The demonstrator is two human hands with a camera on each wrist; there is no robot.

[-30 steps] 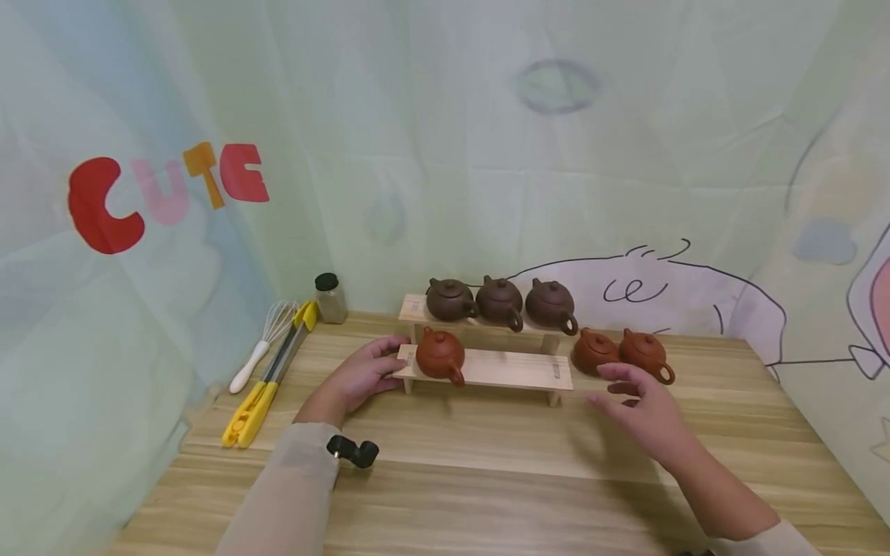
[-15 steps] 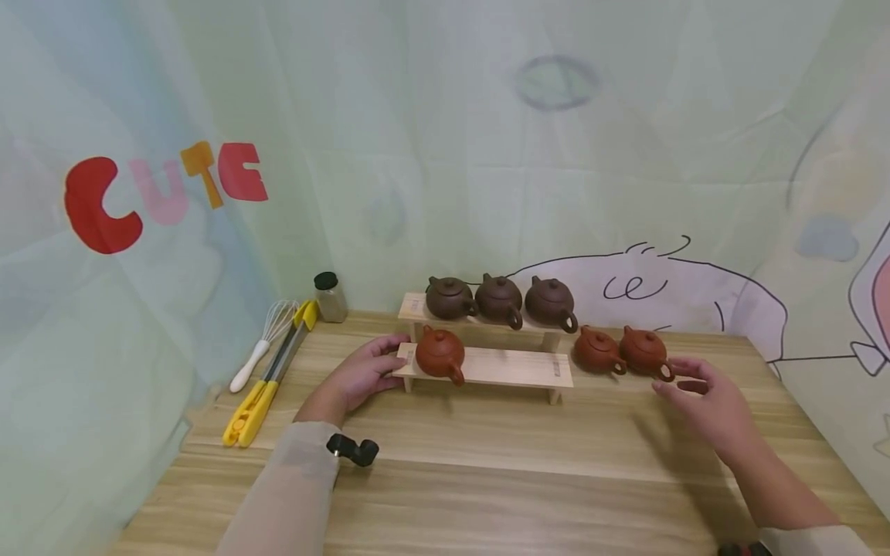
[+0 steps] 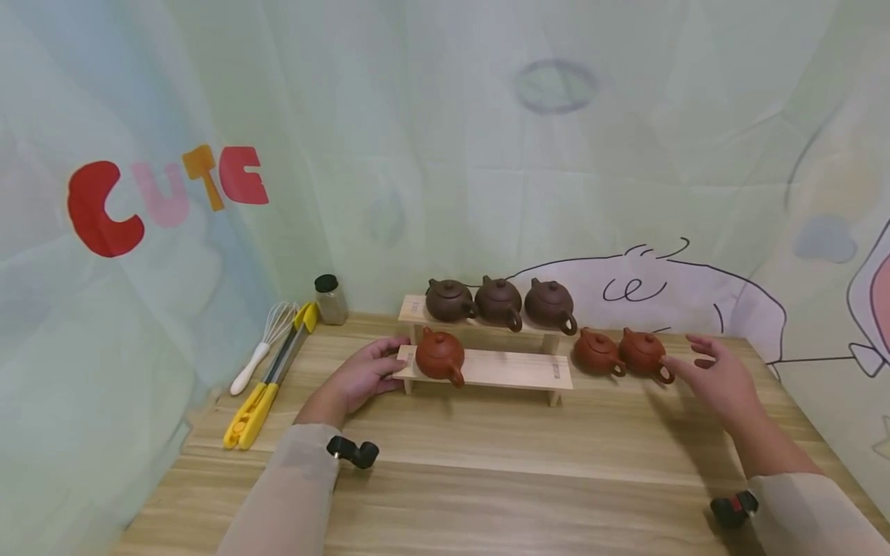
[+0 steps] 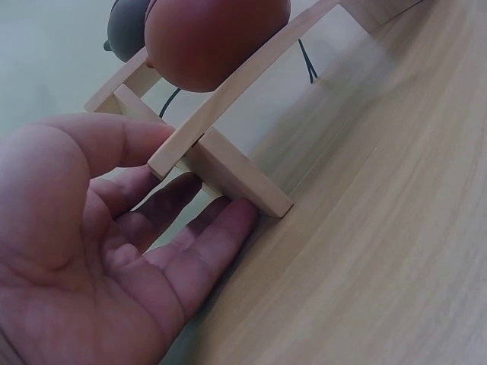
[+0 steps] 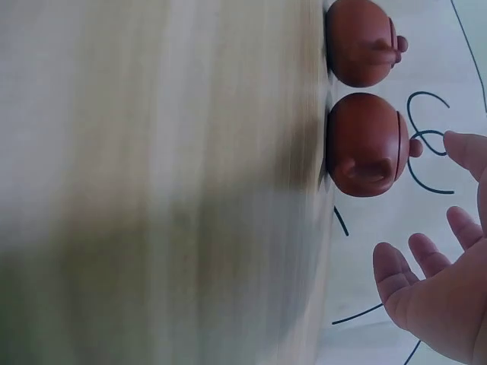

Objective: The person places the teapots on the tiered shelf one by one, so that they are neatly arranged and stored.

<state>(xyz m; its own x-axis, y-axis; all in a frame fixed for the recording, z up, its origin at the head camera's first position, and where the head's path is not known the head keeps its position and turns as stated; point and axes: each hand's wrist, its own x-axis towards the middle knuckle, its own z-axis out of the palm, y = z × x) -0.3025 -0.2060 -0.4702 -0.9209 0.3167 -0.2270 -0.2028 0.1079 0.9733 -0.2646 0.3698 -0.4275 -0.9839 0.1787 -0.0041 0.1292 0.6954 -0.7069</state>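
My left hand [image 3: 367, 377] holds the left end of the lower tier of a two-step wooden stand [image 3: 511, 367]. In the left wrist view the thumb lies at the board's end, with fingers [image 4: 221, 243] against the leg beneath. A reddish-brown teapot [image 3: 440, 355] sits on that tier near the hand. Two more reddish teapots stand on the table right of the stand: a left one [image 3: 596, 352] and a right one [image 3: 641, 353]. My right hand [image 3: 719, 382] is beside the right one's handle, fingers spread and holding nothing; its thumb overlaps that pot's side in the head view.
Three dark brown teapots [image 3: 498, 301] line the upper tier [image 3: 415, 308]. At left on the wooden table [image 3: 487, 479] lie a whisk [image 3: 263, 347] and yellow-handled tongs [image 3: 271, 378], with a black-lidded jar [image 3: 330, 300] behind. A printed curtain [image 3: 452, 154] rises along the back.
My right hand has moved rightward from in front of the two reddish table teapots to the right one's far side, uncovering both. The left hand stays on the stand.
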